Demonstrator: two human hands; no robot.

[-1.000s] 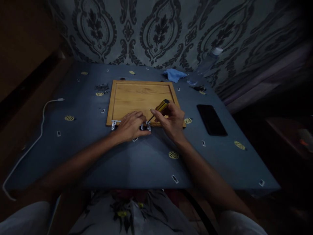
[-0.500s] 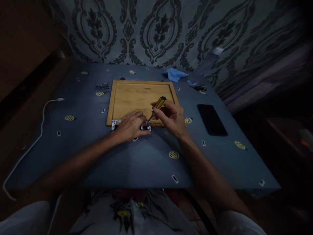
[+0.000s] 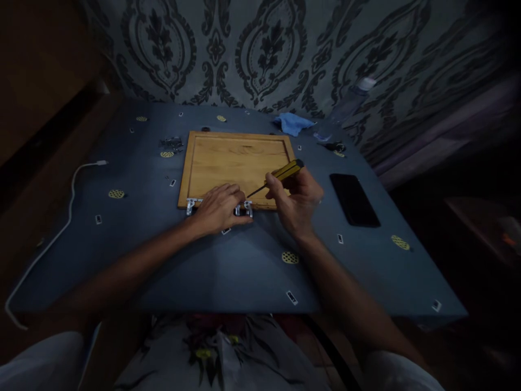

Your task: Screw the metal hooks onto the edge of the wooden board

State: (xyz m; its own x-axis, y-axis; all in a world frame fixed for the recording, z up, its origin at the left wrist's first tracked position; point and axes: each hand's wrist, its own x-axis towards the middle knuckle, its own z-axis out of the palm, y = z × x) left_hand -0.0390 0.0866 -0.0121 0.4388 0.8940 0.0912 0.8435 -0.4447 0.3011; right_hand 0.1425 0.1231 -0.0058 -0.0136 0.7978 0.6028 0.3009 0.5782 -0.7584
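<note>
A wooden panel (image 3: 240, 163) with a raised frame lies on the table. Along its near edge runs a silver metal fitting (image 3: 190, 206), whose two bright ends show on either side of my left hand (image 3: 220, 207). That hand presses on the fitting, fingers over the panel's edge and thumb stretched below; its middle part is hidden. In my right hand (image 3: 296, 201) is a screwdriver (image 3: 287, 171) with a yellow and black handle, held tilted. Its tip points down left, close to the fitting's right end; whether it touches I cannot tell.
Small metal parts (image 3: 171, 144) lie left of the panel. A blue cloth (image 3: 293, 124), a clear bottle (image 3: 345, 111) and a small dark object (image 3: 336, 146) are at the back right. A black phone (image 3: 354, 200) lies at right, a white cable (image 3: 70, 212) at left.
My right hand has moved right and tipped the screwdriver from steep to flatter, its tip lifting off the fitting's right end. My left hand stays in place.
</note>
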